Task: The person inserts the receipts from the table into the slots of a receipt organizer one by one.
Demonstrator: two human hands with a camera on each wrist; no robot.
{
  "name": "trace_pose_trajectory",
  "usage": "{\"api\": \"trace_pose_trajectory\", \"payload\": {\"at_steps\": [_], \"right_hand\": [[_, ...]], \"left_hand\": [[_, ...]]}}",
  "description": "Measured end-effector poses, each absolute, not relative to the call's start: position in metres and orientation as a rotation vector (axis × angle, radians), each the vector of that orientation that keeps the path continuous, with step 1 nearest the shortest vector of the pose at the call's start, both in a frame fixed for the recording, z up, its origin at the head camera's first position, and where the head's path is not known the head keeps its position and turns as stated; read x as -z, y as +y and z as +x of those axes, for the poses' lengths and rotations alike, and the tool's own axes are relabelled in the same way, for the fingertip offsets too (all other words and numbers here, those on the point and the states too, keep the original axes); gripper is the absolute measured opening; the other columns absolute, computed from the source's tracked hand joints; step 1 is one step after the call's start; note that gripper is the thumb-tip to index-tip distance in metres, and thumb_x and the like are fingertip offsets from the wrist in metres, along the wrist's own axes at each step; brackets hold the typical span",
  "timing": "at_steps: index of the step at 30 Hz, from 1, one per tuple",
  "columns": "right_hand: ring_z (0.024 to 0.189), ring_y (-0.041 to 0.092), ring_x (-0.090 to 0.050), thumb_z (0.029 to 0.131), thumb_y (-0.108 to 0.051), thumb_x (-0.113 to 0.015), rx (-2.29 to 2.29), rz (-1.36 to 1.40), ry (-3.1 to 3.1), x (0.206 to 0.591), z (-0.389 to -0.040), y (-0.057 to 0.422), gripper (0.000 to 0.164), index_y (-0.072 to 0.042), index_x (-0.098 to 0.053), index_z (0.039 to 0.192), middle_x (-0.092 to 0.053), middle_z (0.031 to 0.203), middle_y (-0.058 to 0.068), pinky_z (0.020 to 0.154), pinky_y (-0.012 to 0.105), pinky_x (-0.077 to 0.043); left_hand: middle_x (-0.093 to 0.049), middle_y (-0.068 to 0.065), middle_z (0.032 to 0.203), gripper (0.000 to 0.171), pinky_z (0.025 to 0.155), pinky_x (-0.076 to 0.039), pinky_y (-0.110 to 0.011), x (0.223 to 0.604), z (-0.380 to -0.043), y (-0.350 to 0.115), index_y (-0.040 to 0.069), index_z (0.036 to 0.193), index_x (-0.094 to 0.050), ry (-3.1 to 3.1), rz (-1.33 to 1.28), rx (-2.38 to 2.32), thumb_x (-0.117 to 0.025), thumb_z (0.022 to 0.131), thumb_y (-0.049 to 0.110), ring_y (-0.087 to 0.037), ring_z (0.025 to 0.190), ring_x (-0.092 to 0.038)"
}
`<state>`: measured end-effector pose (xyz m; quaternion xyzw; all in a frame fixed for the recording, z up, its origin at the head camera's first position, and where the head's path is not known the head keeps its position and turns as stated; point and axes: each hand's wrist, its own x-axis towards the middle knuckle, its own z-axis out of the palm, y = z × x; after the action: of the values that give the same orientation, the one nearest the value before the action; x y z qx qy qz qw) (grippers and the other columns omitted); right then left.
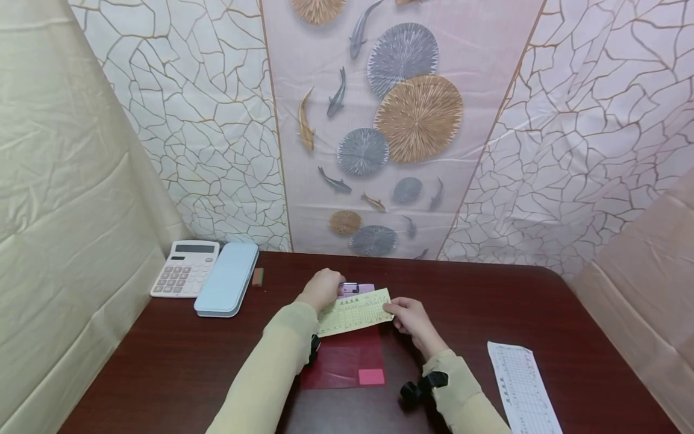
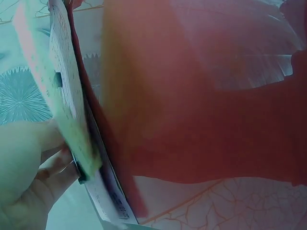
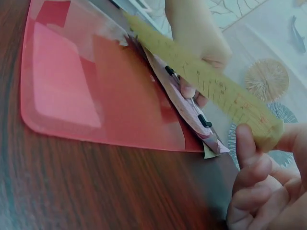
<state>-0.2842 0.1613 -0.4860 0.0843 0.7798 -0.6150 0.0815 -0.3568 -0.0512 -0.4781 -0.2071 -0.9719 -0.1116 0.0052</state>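
A translucent red clipboard [image 1: 341, 361] stands out from the dark table, its upper end raised; a pink rectangle marks its lower right corner. Purple and white papers [image 3: 180, 103] sit at its top, under a metal clip [image 1: 349, 288] with black ends. My left hand [image 1: 322, 288] grips the clip, fingers curled at its wire lever. Between thumb and fingers, my right hand [image 1: 410, 319] pinches the right end of a yellow printed slip [image 1: 355, 313]. This slip slants across the clipboard in front of the clip, its left end near my left wrist. In the left wrist view the slip is blurred.
At the back left lie a white calculator [image 1: 185, 269], a light blue case [image 1: 226, 280] and a small green and brown eraser-like block [image 1: 257, 277]. A white printed sheet [image 1: 523, 386] lies at the right. A patterned cloth wall [image 1: 228, 132] rises behind the table.
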Motion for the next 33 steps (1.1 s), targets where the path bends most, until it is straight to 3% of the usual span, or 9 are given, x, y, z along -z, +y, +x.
{"api": "trace_pose_trajectory", "payload": {"at_steps": [5,16,26,33], "right_hand": [[0.047,0.009,-0.039,0.087,-0.016,-0.065,1.837,0.199,2.304,0.483,-0.282,0.158,0.021,0.004,-0.064,0.096,-0.046,0.056,-0.002,0.045,0.02,-0.032],[0.042,0.007,-0.04,0.086,-0.014,-0.064,1.861,0.298,2.298,0.488,-0.285,0.139,0.02,0.005,-0.066,0.094,-0.047,0.055,-0.001,0.041,0.02,-0.034],[0.041,0.007,-0.041,0.085,-0.016,-0.064,1.826,0.415,2.295,0.489,-0.294,0.132,0.021,0.003,-0.068,0.094,-0.052,0.057,0.0,0.04,0.019,-0.031],[0.039,0.007,-0.044,0.085,-0.014,-0.064,1.818,0.443,2.27,0.489,-0.297,0.131,0.022,0.005,-0.066,0.095,-0.06,0.06,0.003,0.038,0.018,-0.033]], "left_hand": [[-0.066,0.002,0.081,0.016,0.07,-0.047,-0.028,0.478,-0.356,-0.052,0.014,0.081,-0.07,-3.063,-0.633,0.383,-0.06,0.09,0.005,-0.011,0.073,-0.053],[-0.067,0.003,0.079,0.015,0.068,-0.049,-0.028,0.479,-0.357,-0.053,0.013,0.08,-0.071,-3.05,-0.671,0.435,-0.062,0.089,0.005,-0.011,0.072,-0.056],[-0.071,-0.001,0.099,0.016,0.082,-0.054,-0.032,0.479,-0.356,-0.052,0.012,0.103,-0.073,-3.093,-0.635,0.427,-0.065,0.09,0.011,-0.016,0.095,-0.064],[-0.069,-0.001,0.095,0.013,0.08,-0.054,-0.032,0.479,-0.355,-0.052,0.013,0.099,-0.073,-3.08,-0.641,0.383,-0.063,0.091,0.008,-0.016,0.091,-0.063]]}}
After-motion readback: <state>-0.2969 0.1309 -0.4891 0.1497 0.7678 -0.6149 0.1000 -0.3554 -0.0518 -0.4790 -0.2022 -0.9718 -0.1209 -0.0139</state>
